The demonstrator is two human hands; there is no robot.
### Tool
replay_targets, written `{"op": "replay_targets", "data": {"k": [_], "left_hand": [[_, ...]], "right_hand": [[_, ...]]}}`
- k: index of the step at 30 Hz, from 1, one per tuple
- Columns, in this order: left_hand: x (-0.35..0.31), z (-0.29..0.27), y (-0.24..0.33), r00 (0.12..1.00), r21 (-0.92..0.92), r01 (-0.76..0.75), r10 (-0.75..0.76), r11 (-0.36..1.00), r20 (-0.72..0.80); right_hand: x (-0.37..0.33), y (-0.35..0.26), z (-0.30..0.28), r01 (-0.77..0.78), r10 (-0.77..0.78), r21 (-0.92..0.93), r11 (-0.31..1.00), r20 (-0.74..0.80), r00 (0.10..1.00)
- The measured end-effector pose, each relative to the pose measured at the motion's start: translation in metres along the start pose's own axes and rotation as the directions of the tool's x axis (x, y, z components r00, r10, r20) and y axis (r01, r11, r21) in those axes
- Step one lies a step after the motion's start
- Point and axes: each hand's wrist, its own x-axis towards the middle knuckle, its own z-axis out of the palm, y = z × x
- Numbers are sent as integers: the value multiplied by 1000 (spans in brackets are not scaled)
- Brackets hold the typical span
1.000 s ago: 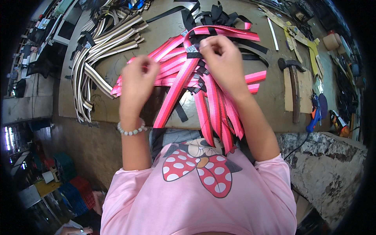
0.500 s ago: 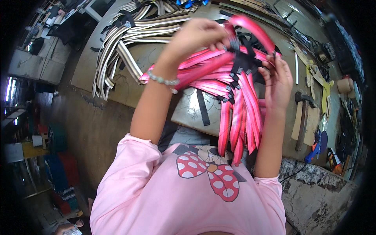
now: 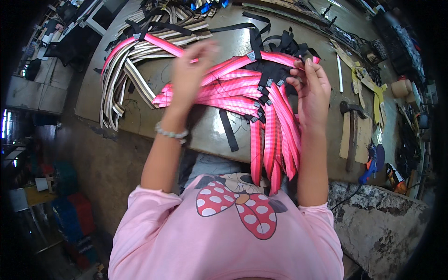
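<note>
A pile of pink webbing straps (image 3: 224, 86) with black ends lies on the table in front of me, some hanging over its near edge. My right hand (image 3: 311, 91) is closed at the pile's right side, thumb and fingers pinching the end of a pink strap (image 3: 277, 58). My left hand (image 3: 192, 70) hovers over the pile's left part; its fingers are smeared by motion. Just beyond it, a single pink strap (image 3: 161, 44) with a black piece at its bend lies across a heap of beige-and-dark striped straps (image 3: 135, 56).
A hammer (image 3: 352, 135) rests on a piece of board at the right, near a blue-handled tool (image 3: 371, 165) with a cord. Yellow scraps (image 3: 375, 95) and a tape roll (image 3: 401, 88) lie beyond. A loose black strap piece (image 3: 228, 130) sits near the table's front edge.
A pink strap now lies on the striped heap at the left. My left hand has moved left and lower, away from the black ends. The right hand has shifted slightly left.
</note>
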Motion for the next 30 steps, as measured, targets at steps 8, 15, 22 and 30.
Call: {"op": "replay_targets", "data": {"k": [8,15,22,30], "left_hand": [[39,69,27,879,705,-459,164,540,447],[-28,33,50,894,362,-265,88,894,439],[-44,45,45,950,428,-237,117,872,288],[-27,69,56,940,569,-209,2,795,342]], "right_hand": [[-1,-6,3,23,-23,-3,1000,-68,997],[-19,4,18,224,-205,-82,971,187,961],[-12,34,15,-61,89,-481,875,34,995],[-14,36,19,1,5,-401,916,14,1000]]}}
